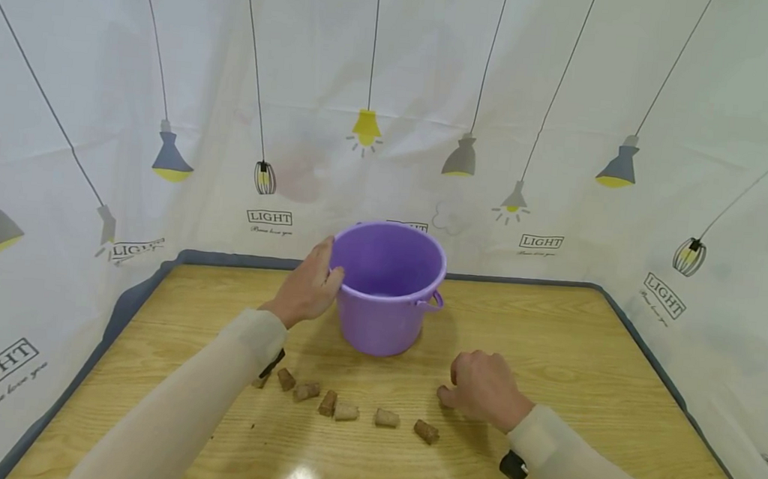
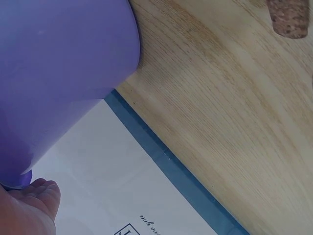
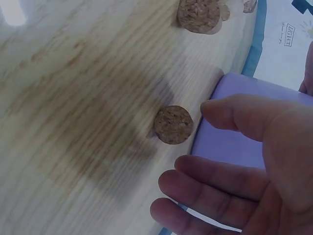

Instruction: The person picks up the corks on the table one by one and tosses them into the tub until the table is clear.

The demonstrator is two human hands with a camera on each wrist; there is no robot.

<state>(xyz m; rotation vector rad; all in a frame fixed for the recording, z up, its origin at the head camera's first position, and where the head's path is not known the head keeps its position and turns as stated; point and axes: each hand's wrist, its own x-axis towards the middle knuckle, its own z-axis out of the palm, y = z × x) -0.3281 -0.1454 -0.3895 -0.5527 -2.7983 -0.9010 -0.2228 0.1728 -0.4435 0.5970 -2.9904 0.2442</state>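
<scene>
A purple bucket (image 1: 380,322) stands upright toward the back of the table. My left hand (image 1: 309,282) grips its rim on the left side, with the thumb toward the front; in the left wrist view, part of that hand (image 2: 36,205) shows at the rim beside the bucket wall (image 2: 63,58). Several brown corks lie in a loose row in front of the bucket. Close to the rightmost cork (image 1: 426,431) hovers my right hand (image 1: 484,386). The right wrist view shows its thumb and fingers loosely bent and apart, holding nothing, with a cork (image 3: 173,125) beyond the gap.
The wooden table (image 1: 552,343) has a dark blue edge (image 1: 523,281) at the back and sides. A white sheet (image 1: 344,63) printed with hanging lamps surrounds it. My left forearm partly covers the leftmost cork (image 1: 259,382). The bucket's handle (image 1: 435,302) hangs at its right.
</scene>
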